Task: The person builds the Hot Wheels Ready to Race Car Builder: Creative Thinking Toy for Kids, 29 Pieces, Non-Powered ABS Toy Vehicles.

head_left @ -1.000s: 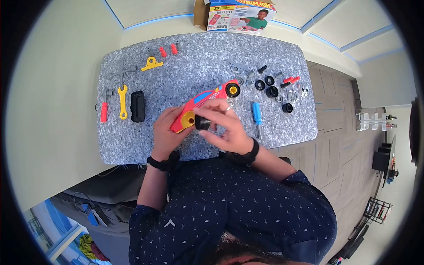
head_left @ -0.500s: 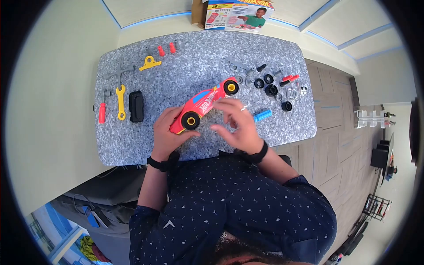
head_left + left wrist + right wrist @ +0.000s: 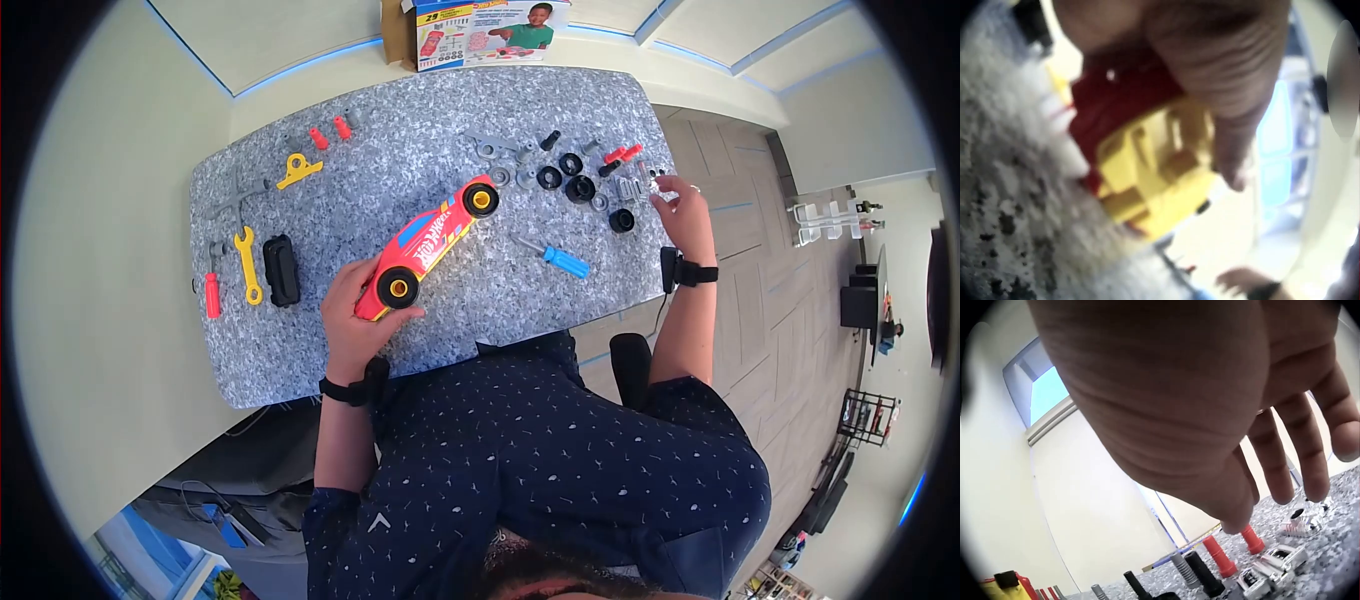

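My left hand (image 3: 350, 318) grips the rear end of a red toy car (image 3: 432, 243), which lies slanted over the table with its black-and-yellow wheels facing me. In the left wrist view the car's yellow underside (image 3: 1154, 165) shows beneath the thumb, blurred. Out at the table's right edge, my right hand (image 3: 688, 222) hovers with fingers extended downward over small chrome parts (image 3: 1272, 570). Its fingertips are right by another chrome piece (image 3: 1302, 520), and nothing shows between them. Red pegs (image 3: 1219, 556) and a black peg (image 3: 1202, 574) stand near the thumb.
A blue-handled screwdriver (image 3: 566, 262) lies right of the car. Loose black wheels (image 3: 580, 188) are behind it. On the left are a yellow wrench (image 3: 247, 266), a black tray-like part (image 3: 281, 270) and a red-handled screwdriver (image 3: 212, 294). A toy box (image 3: 490, 35) stands behind the table.
A black wheel in my right hand went onto the car's rear hub, and the hand let go. The right hand then moved right to the chrome parts. The blue screwdriver has shifted and turned.
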Available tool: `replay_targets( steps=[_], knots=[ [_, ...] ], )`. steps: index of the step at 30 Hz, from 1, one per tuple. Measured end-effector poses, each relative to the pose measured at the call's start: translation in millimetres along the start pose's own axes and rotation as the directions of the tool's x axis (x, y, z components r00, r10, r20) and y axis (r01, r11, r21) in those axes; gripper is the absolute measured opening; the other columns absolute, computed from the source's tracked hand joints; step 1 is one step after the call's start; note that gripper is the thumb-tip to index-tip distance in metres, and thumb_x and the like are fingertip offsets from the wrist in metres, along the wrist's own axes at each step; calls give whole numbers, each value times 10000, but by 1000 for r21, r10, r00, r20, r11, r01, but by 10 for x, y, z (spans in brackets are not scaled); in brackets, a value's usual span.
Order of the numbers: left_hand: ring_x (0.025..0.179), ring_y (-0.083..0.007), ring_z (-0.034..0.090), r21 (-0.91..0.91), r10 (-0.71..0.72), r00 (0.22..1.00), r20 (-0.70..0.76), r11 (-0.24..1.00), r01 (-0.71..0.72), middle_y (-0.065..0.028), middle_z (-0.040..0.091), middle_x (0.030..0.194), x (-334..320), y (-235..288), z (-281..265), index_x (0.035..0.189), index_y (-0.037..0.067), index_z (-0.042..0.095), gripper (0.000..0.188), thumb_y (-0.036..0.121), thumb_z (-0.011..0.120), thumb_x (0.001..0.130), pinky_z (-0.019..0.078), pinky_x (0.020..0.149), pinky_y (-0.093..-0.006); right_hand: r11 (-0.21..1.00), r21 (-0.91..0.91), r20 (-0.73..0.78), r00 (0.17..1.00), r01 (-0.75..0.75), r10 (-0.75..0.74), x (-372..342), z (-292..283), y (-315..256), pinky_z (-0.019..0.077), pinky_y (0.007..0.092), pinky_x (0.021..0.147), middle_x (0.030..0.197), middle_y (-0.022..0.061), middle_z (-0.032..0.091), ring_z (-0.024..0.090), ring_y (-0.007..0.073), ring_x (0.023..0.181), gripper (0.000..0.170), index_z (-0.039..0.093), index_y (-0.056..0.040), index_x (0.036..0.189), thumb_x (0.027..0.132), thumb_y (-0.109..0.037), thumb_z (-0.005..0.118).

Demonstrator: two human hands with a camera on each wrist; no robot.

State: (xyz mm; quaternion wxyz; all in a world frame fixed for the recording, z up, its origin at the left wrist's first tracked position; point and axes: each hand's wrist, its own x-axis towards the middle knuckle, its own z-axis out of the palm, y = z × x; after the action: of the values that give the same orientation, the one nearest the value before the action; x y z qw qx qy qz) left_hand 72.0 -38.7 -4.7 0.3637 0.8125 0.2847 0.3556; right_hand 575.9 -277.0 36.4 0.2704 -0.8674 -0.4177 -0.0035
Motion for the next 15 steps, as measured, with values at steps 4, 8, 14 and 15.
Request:
replay_targets(
  steps=[4, 8, 14, 15],
  knots=[
    [1140, -329, 767, 15, 2, 1000, -5, 1000, -2, -160, 786, 1260, -3, -5, 23, 1342, 4, 749, 876, 365, 1115, 633, 601, 1001, -431, 987, 160, 25, 999, 31, -36, -59, 99, -363, 603, 394, 788, 1118, 132, 826, 734, 258, 833, 317, 819, -29, 1211, 921, -138, 881],
    [1135, -307, 759, 1, -9, 1000, 4, 1000, 9, -148, 781, 1257, 3, 3, 44, 1338, 4, 744, 844, 276, 1113, 629, 588, 1007, -416, 995, 96, 63, 998, 23, -29, -87, 222, -502, 611, 408, 829, 1134, 137, 821, 755, 282, 903, 355, 818, -43, 1204, 875, -135, 910],
    [1125, -306, 761, 7, 7, 1000, -1, 1000, -7, -148, 780, 1256, 4, -11, 51, 1337, 4, 745, 855, 301, 1116, 625, 589, 1000, -414, 994, -9, 94, 990, 106, -104, -115, 416, -784, 595, 493, 988, 1215, 160, 807, 747, 407, 1129, 480, 792, -59, 1259, 819, -152, 960],
    [1125, -307, 762, 6, 5, 1000, 1, 1000, -5, -147, 780, 1256, 5, -3, 45, 1338, 5, 745, 855, 305, 1115, 628, 590, 1000, -414, 990, -31, 87, 987, 136, -133, -114, 456, -825, 587, 498, 1014, 1224, 159, 803, 738, 412, 1153, 495, 789, -62, 1267, 812, -151, 964]
  ],
)
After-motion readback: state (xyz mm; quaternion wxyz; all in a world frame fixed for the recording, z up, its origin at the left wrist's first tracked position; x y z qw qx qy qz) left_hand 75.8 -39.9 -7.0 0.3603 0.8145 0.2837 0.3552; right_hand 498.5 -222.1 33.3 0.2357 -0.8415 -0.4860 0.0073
